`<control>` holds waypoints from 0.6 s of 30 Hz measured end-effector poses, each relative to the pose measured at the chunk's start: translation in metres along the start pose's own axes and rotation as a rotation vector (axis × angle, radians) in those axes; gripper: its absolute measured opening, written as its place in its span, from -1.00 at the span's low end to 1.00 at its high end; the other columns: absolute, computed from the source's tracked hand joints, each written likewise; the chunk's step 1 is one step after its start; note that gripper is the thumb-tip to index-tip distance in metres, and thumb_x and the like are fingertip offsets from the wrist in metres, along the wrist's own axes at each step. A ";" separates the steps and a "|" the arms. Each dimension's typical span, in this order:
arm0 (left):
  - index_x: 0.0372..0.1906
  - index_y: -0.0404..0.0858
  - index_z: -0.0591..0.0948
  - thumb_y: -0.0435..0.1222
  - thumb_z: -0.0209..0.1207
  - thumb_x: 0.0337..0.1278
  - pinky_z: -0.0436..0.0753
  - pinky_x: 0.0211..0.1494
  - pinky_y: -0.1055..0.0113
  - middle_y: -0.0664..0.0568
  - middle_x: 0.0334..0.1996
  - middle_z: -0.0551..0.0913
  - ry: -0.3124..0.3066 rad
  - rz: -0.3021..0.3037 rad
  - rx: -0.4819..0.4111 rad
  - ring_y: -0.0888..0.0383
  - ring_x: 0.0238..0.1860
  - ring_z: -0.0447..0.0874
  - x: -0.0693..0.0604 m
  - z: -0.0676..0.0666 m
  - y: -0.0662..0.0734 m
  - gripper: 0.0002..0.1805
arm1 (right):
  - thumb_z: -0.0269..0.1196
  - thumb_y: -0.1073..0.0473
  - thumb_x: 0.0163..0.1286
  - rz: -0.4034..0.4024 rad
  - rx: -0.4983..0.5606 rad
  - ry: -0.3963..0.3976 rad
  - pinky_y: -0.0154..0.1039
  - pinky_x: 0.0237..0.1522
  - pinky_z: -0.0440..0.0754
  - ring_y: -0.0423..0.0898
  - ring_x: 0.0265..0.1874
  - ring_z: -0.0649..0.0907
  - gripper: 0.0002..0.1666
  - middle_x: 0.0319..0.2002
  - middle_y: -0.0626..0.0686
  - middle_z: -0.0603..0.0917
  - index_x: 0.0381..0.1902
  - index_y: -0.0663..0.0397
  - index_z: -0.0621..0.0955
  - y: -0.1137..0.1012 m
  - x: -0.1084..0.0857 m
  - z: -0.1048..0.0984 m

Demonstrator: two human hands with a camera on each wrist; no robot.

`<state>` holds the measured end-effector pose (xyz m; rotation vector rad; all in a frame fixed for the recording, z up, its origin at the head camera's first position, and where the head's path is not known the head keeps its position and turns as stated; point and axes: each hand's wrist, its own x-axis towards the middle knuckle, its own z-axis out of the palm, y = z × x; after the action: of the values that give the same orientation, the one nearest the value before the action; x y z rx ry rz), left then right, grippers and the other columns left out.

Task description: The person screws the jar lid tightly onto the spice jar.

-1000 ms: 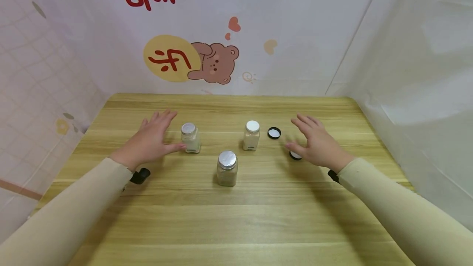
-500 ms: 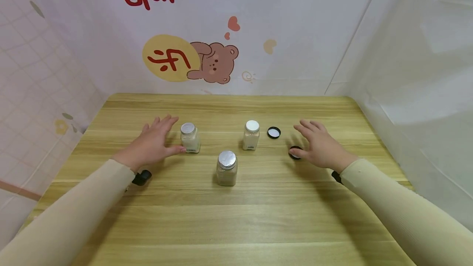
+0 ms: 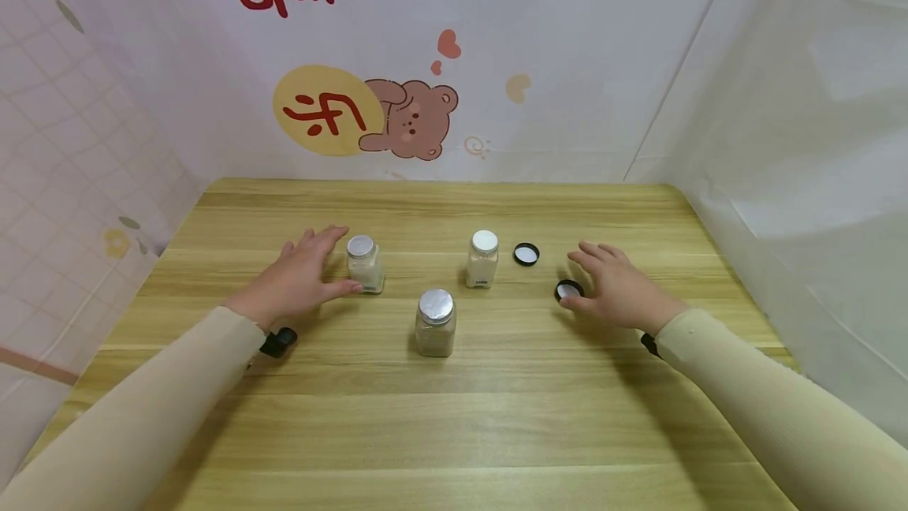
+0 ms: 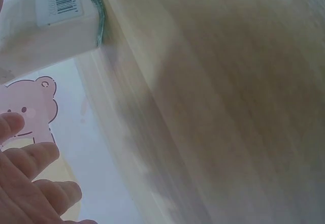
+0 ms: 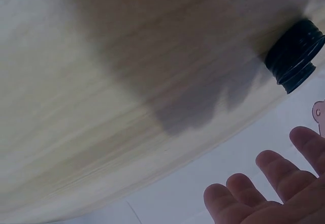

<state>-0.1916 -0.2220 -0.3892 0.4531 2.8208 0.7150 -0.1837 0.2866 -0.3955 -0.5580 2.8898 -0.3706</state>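
My left hand (image 3: 294,278) hovers at the left jar (image 3: 365,266), its thumb tip by the jar's lower side and its fingers spread behind; contact is not clear. That jar's barcode side (image 4: 63,0) shows in the left wrist view. My right hand (image 3: 617,286) is spread beside a black lid (image 3: 569,290), the thumb over its near edge. A second black lid (image 3: 526,254) lies farther back. Between the hands stand a white-topped jar (image 3: 482,260) and, nearer, a silver-topped jar (image 3: 436,325). Neither hand holds anything.
The wooden table (image 3: 454,432) carries all the jars and lids. Behind it hangs a white sheet (image 3: 582,38) with a printed bear, and more sheeting closes both sides. Black bands sit at both wrists.
My left hand has shifted slightly right and nearer me. The right hand has moved right and nearer me, uncovering more of the closer black lid. Jars and lids stay in place.
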 end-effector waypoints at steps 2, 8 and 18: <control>0.69 -0.16 0.08 0.16 0.41 0.24 -0.21 0.60 -0.52 -0.29 0.69 0.05 -0.002 -0.003 -0.006 -0.54 0.65 -0.26 0.001 0.001 -0.001 0.12 | 0.40 -0.29 0.39 0.004 0.005 -0.005 0.43 0.54 0.20 0.54 0.57 0.13 0.07 0.62 0.42 0.19 0.56 0.27 0.34 0.000 -0.001 0.001; 0.68 -0.16 0.10 0.16 0.40 0.26 -0.21 0.60 -0.52 -0.24 0.69 0.09 -0.008 0.000 -0.017 -0.55 0.65 -0.25 0.003 0.006 -0.005 0.10 | 0.42 -0.26 0.38 0.000 0.008 -0.006 0.43 0.52 0.24 0.53 0.56 0.14 0.04 0.61 0.42 0.20 0.55 0.28 0.37 0.000 -0.004 0.002; 0.67 -0.14 0.13 0.20 0.37 0.27 -0.16 0.60 -0.52 -0.22 0.65 0.19 -0.033 -0.019 -0.056 -0.51 0.66 -0.20 0.008 0.013 -0.005 0.06 | 0.43 -0.24 0.38 0.003 -0.007 -0.014 0.45 0.51 0.26 0.53 0.56 0.15 0.03 0.61 0.43 0.20 0.55 0.27 0.37 0.000 -0.006 0.003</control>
<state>-0.1966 -0.2183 -0.4040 0.4248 2.7627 0.7728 -0.1780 0.2883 -0.3981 -0.5547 2.8798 -0.3547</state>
